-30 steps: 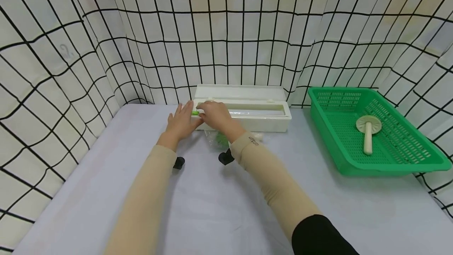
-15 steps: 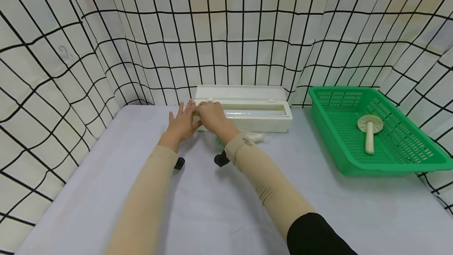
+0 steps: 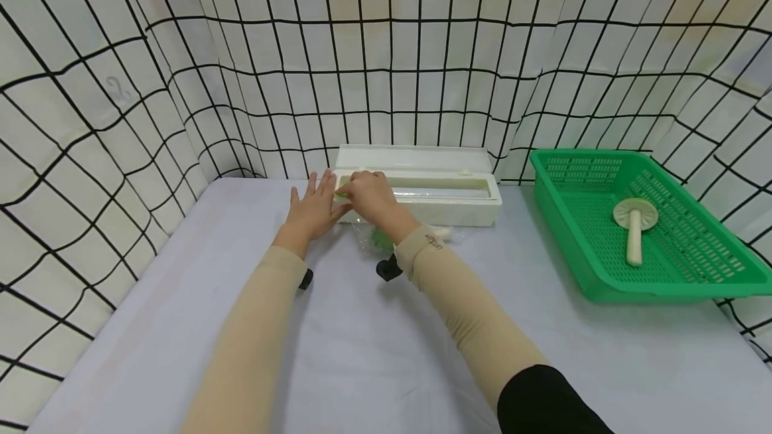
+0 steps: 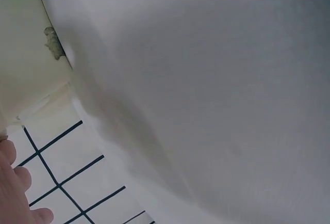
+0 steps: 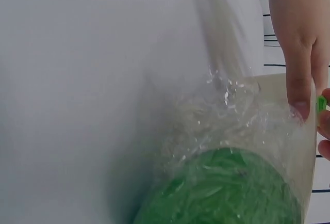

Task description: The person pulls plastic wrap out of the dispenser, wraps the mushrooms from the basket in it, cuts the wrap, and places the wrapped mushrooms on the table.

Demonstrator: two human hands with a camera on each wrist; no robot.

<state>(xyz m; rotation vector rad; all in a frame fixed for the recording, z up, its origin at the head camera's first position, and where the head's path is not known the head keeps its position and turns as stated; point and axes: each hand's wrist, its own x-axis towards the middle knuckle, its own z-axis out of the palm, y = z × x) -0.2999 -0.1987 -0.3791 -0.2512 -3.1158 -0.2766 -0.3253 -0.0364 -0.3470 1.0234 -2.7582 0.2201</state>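
got both beige sleeves stretched forward over the surface, wrists angled inward. see left hand laid at the left end of a white box, fingers straight and spread, released, thumb against the front face. see right hand bent down beside it, fingers pinching a small green piece at the box's front rim, near its left end, mostly hidden. have box long, smooth, hard-edged, at rear middle of the surface, with lid tipped up behind and glossy clear roll in the slot. see crinkled clear film over a rounded green thing in front of box, by the right wrist, pale piece just beside; cannot tell what. see slotted green basket well apart at right, holding a mushroom-shaped thing. note black mesh close behind box; wide room nearside and left.
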